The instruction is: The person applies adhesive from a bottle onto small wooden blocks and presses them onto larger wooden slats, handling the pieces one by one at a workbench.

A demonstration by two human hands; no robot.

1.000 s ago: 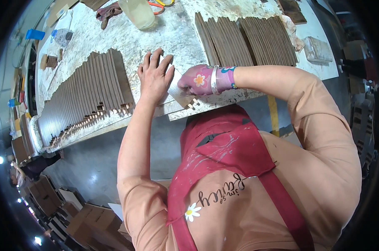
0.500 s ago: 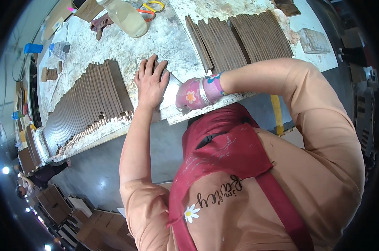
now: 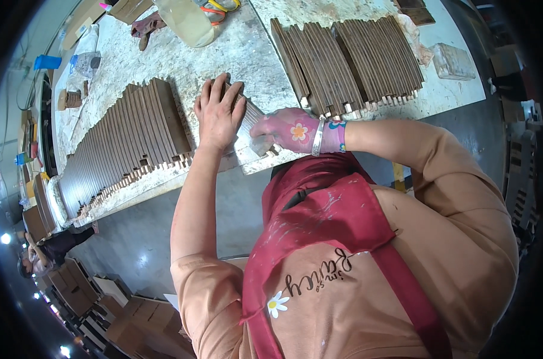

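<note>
Our L hand (image 3: pixel 219 113), bare, lies flat across the upper part of a brown board (image 3: pixel 248 115), fingers spread and pressed down, not gripping round anything. Our R hand (image 3: pixel 288 130), in a purple glove w/ a flower print, is at the board's lower R side. Its fingers are bent in over the face, near the pale pegs (image 3: pixel 272 151) at the near end; can't make out if they're clenched on sth small. There's a whitish band (image 3: pixel 319 136) round that wrist.

The board itself lies flat on the white, stained surface (image 3: pixel 238 57), close to the front edge, btw two rows of similar boards. L row (image 3: pixel 131 125): stood on edge, packed tight, pegs facing us. R row (image 3: pixel 376 60): same sort, w/ a dark gap partway along & pegs at the near end too.

Further back we've got a jar (image 3: pixel 186 24) of cloudy liquid, tilted in view, w/ orange/yellow handles (image 3: pixel 217 12) just beside it, & a dark red cloth item (image 3: pixel 147 27) to its L. Far L: a brown spool (image 3: pixel 72 100) & a blue container (image 3: pixel 47 62). Far R: a greyish block (image 3: pixel 454 61). We're wearing a red apron (image 3: pixel 337 209), streaked w/ white.
</note>
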